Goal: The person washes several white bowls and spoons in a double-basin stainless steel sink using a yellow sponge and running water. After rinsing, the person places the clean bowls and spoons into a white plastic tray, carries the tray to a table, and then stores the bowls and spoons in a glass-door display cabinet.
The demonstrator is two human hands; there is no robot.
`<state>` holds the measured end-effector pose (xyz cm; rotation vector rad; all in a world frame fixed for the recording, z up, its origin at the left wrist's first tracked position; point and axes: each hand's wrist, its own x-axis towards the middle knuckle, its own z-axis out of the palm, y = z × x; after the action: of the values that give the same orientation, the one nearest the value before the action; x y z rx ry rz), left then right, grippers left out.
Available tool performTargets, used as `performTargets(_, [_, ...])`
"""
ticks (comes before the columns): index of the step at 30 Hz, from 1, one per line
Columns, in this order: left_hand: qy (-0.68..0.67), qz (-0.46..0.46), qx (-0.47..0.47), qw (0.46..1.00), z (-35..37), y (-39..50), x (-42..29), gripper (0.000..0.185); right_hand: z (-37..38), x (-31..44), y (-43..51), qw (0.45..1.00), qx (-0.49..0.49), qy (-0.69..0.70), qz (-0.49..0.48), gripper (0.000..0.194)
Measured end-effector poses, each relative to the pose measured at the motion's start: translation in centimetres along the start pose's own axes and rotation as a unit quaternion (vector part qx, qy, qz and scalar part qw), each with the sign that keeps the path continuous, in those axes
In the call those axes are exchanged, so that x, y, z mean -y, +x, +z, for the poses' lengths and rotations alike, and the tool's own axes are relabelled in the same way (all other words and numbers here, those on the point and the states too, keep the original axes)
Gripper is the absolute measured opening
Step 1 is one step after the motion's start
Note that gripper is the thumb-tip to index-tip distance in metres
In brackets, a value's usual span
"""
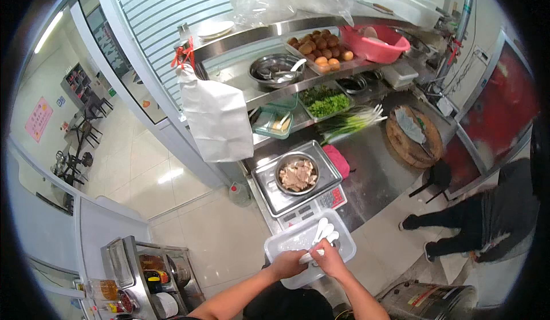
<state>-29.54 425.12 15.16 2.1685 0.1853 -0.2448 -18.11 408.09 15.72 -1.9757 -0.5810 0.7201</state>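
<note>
A bundle of white spoons [323, 230] is held over a translucent plastic tub [275, 247]. My left hand [291, 263] is closed on the handle ends, and my right hand [327, 257] grips the same bundle just beside it. The spoon bowls fan out away from me, above the tub's far part. Past the tub stands a digital scale [333, 197] with a steel tray [268, 195] on it. On that tray rests a steel bowl [281, 187] of sliced meat [297, 175]. My fingers hide part of the handles.
Beyond the scale are spring onions [352, 122], a pink cloth [336, 161] and a round wooden chopping board [417, 157] with a cleaver. Shelves above hold eggs [322, 47] and a pink basin [378, 51]. A person [485, 217] in dark clothes bends at the right; a bottle rack [133, 260] stands lower left.
</note>
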Motion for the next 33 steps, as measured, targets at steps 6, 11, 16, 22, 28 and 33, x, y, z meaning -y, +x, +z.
performTargets(6, [-0.093,0.040,-0.220,0.970,-6.3,3.0,-3.8,0.053,-5.7,11.6,6.0,0.968,-0.001,-0.127,-0.219,0.030])
performTargets(11, [-0.385,-0.024,-0.333,0.860,-10.7,5.2,-2.0,0.082,-13.3,25.7,18.1,0.873,-0.119,-0.211,-0.423,0.029])
performTargets(16, [-0.222,-0.024,-0.358,0.907,-8.4,2.5,4.6,0.062,-15.4,35.5,32.2,0.808,-0.291,-0.173,-0.483,0.024])
performTargets(22, [-0.259,-0.149,-0.351,0.887,-5.1,-3.5,11.8,0.053,-13.8,36.4,40.6,0.801,-0.300,-0.259,-0.449,0.025])
performTargets(28, [-0.214,-0.226,-0.352,0.883,-7.6,-7.1,14.4,0.047,-10.3,35.0,40.7,0.748,-0.253,-0.292,-0.539,0.027])
performTargets(33, [-0.193,-0.219,-0.339,0.894,-9.0,-6.1,15.1,0.042,-10.0,33.9,40.1,0.734,-0.243,-0.347,-0.531,0.024])
